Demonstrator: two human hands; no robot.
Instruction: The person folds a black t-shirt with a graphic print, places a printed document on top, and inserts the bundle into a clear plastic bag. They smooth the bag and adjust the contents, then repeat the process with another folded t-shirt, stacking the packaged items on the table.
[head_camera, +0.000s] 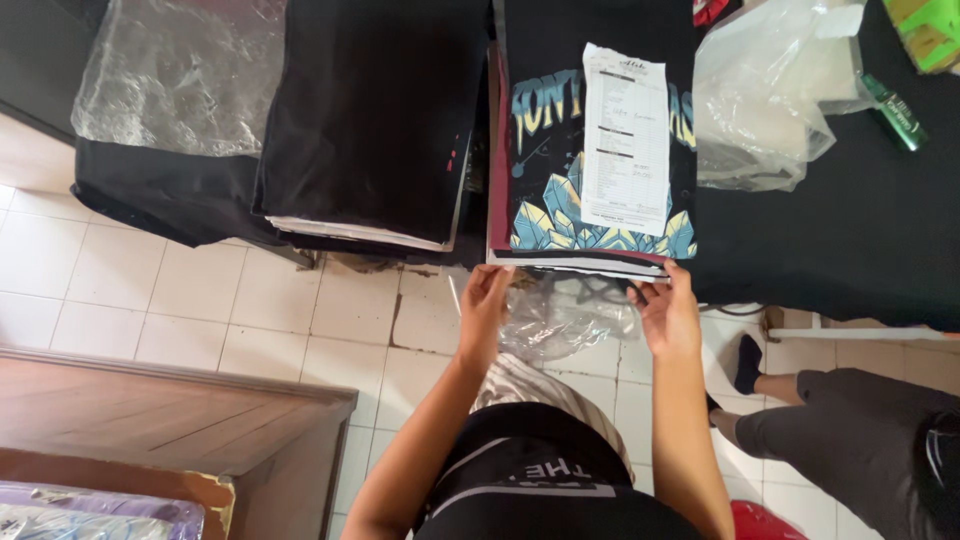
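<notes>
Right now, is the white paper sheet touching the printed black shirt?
Touching. The head view shows the white paper sheet lying flat on the printed black shirt, covering part of its design, with no gap.

Surface (850, 250): covered w/ black cloth. Near edge, centre: stack of folded black printed shirts (540, 150), white paper slip (625, 140) on top. Left of it: 2nd stack of black garments (370, 110). Far left corner: crumpled clear plastic (170, 70). Right of centre: clear plastic bags (770, 90); green item (895, 112) beside them.
</notes>
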